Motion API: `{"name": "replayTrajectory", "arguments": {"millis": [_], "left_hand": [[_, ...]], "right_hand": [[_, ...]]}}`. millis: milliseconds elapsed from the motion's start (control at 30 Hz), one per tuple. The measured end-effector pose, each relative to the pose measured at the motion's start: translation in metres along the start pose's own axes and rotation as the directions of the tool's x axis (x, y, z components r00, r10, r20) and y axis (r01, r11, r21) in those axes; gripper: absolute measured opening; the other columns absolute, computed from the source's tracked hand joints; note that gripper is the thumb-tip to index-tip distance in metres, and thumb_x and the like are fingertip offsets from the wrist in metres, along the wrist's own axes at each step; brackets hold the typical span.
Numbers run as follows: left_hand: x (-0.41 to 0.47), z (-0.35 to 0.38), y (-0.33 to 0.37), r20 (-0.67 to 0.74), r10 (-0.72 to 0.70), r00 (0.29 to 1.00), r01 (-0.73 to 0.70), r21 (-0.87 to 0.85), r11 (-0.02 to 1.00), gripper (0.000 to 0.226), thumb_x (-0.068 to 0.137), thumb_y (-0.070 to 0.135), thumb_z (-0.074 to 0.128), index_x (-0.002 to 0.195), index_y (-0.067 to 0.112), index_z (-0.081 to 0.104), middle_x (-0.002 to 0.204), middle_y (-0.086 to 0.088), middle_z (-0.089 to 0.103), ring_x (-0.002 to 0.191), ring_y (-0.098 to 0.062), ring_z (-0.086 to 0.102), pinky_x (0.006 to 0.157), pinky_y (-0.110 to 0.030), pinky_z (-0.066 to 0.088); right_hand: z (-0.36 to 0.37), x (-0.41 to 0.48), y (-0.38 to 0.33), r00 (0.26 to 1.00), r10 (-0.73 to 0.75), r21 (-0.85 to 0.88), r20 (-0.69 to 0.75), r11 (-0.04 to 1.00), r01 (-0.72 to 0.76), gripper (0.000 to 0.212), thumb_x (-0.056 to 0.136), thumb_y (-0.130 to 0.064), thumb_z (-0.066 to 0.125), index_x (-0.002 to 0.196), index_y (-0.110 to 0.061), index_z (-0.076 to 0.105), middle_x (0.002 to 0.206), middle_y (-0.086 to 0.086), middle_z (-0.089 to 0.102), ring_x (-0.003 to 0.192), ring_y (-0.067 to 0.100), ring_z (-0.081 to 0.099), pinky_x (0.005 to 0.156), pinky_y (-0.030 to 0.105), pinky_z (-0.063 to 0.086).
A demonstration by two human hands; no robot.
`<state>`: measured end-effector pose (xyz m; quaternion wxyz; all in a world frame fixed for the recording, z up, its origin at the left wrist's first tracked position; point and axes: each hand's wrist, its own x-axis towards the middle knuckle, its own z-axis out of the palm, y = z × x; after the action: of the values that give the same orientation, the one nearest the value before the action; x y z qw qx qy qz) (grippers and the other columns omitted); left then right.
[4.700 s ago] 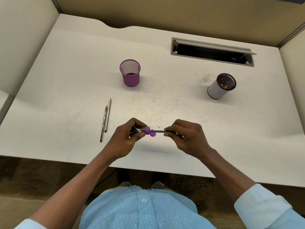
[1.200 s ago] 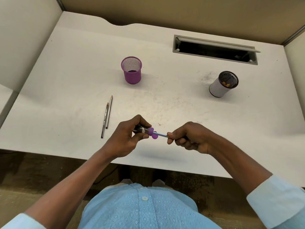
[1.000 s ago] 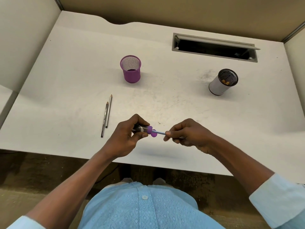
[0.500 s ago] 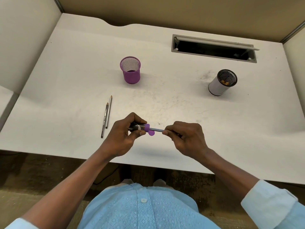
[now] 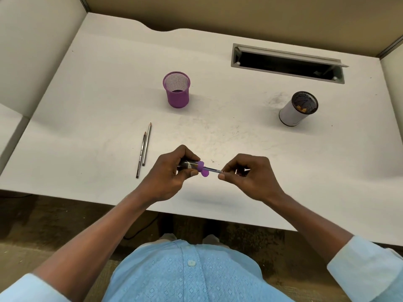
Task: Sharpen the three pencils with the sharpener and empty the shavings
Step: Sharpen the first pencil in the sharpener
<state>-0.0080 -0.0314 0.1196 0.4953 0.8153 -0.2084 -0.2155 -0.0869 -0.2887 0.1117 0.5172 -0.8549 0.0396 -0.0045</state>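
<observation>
your left fingers (image 5: pixel 185 151) are curled round the clear barrel of the sharpener (image 5: pixel 190 165), with the thumb under it. your right fingers (image 5: pixel 231 166) pinch the pencil (image 5: pixel 212 170) just at three o'clock of the purple cap (image 5: pixel 202 170), and its tip is hidden inside. both things hang in the air above the near edge of the table (image 5: pixel 91 110).

the sharpener looks light, hard and smooth, so it will likely want to spin with the pencil. take it by the barrel, not by the cap, which may pop off and spill. the pencil is thin and stiff, but its lead is probably brittle, so grip close to the cap and twist without bending.

the other two pencils (image 5: pixel 144 149) lie side by side at ten o'clock of your left hand (image 5: pixel 168 177). the white cup (image 5: pixel 292 115), with shavings (image 5: pixel 303 109) in it, stands at two o'clock of your right hand (image 5: pixel 253 179).
</observation>
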Motion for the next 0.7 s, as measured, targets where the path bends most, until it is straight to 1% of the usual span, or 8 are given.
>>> {"name": "replayTrajectory", "arguments": {"millis": [100, 233, 300, 367, 400, 500, 600, 700], "left_hand": [[0.000, 0.002, -0.001, -0.003, -0.039, 0.999, 0.039, -0.036, 0.999, 0.023, 0.095, -0.003, 0.077, 0.112, 0.007, 0.066, 0.103, 0.006, 0.078, 0.094, -0.012, 0.072, 0.088, -0.022, 0.057], [-0.002, 0.004, -0.002, -0.007, -0.064, 0.998, 0.063, -0.052, 0.997, 0.023, 0.095, -0.002, 0.077, 0.111, 0.010, 0.067, 0.101, 0.009, 0.078, 0.096, -0.013, 0.072, 0.090, -0.026, 0.057], [-0.003, 0.004, -0.002, -0.008, -0.065, 0.998, 0.065, -0.050, 0.997, 0.022, 0.095, -0.002, 0.077, 0.111, 0.009, 0.067, 0.103, 0.005, 0.078, 0.095, -0.016, 0.072, 0.089, -0.028, 0.057], [-0.003, 0.003, -0.002, -0.004, -0.049, 0.999, 0.049, -0.024, 0.999, 0.023, 0.095, -0.003, 0.077, 0.112, 0.007, 0.066, 0.103, 0.002, 0.078, 0.094, -0.015, 0.072, 0.088, -0.026, 0.057], [-0.003, 0.003, -0.002, 0.008, -0.037, 0.999, 0.037, -0.003, 0.999, 0.023, 0.095, -0.003, 0.077, 0.112, 0.007, 0.066, 0.103, 0.002, 0.079, 0.094, -0.015, 0.071, 0.087, -0.024, 0.057], [-0.001, 0.001, -0.003, 0.059, -0.002, 0.998, -0.001, 0.044, 0.999, 0.023, 0.095, -0.002, 0.077, 0.112, 0.009, 0.067, 0.103, 0.001, 0.079, 0.094, -0.016, 0.072, 0.086, -0.021, 0.058], [-0.001, 0.003, -0.003, 0.079, 0.005, 0.997, -0.009, 0.042, 0.999, 0.023, 0.095, -0.001, 0.077, 0.113, 0.010, 0.067, 0.104, 0.001, 0.079, 0.094, -0.016, 0.072, 0.087, -0.019, 0.058], [0.002, 0.002, -0.003, 0.061, -0.001, 0.998, 0.000, 0.023, 1.000, 0.023, 0.096, -0.003, 0.076, 0.113, 0.008, 0.067, 0.104, -0.002, 0.078, 0.094, -0.016, 0.071, 0.086, -0.015, 0.055]], "right_hand": [[0.008, -0.007, 0.009, 0.914, -0.395, -0.282, -0.094, 0.891, 0.356, 0.008, 0.089, -0.021, 0.090, 0.092, -0.015, 0.086, 0.079, -0.004, 0.074, 0.056, 0.009, 0.055, 0.051, 0.024, 0.042], [0.009, -0.008, 0.016, 0.811, -0.583, -0.534, -0.048, 0.701, 0.472, 0.011, 0.098, -0.027, 0.081, 0.100, -0.018, 0.085, 0.077, -0.006, 0.074, 0.057, 0.016, 0.062, 0.044, 0.030, 0.042], [0.011, -0.008, 0.015, 0.874, -0.482, -0.431, -0.063, 0.803, 0.412, 0.011, 0.097, -0.028, 0.080, 0.099, -0.019, 0.085, 0.071, -0.008, 0.073, 0.055, 0.014, 0.060, 0.047, 0.030, 0.043], [0.011, -0.007, 0.008, 0.986, -0.158, -0.125, -0.052, 0.981, 0.150, 0.009, 0.094, -0.027, 0.082, 0.094, -0.019, 0.087, 0.063, -0.007, 0.072, 0.053, 0.012, 0.059, 0.053, 0.027, 0.043], [0.010, -0.005, 0.004, 0.999, 0.031, 0.012, 0.020, 0.999, -0.032, 0.008, 0.093, -0.025, 0.083, 0.092, -0.019, 0.087, 0.060, -0.005, 0.071, 0.052, 0.015, 0.055, 0.054, 0.027, 0.040], [-0.003, 0.006, -0.008, 0.834, 0.429, 0.192, 0.348, 0.838, -0.511, 0.014, 0.094, -0.022, 0.081, 0.092, -0.010, 0.087, 0.061, 0.009, 0.063, 0.049, 0.018, 0.034, 0.048, 0.025, 0.027], [-0.016, 0.018, -0.015, 0.614, 0.583, 0.178, 0.531, 0.632, -0.754, 0.023, 0.096, -0.020, 0.077, 0.099, 0.002, 0.083, 0.066, 0.008, 0.059, 0.042, 0.010, 0.025, 0.041, 0.020, 0.018], [-0.017, 0.018, -0.018, 0.657, 0.539, 0.209, 0.527, 0.667, -0.715, 0.022, 0.097, -0.018, 0.077, 0.100, 0.004, 0.082, 0.071, 0.011, 0.067, 0.043, 0.011, 0.029, 0.044, 0.020, 0.019]]}}
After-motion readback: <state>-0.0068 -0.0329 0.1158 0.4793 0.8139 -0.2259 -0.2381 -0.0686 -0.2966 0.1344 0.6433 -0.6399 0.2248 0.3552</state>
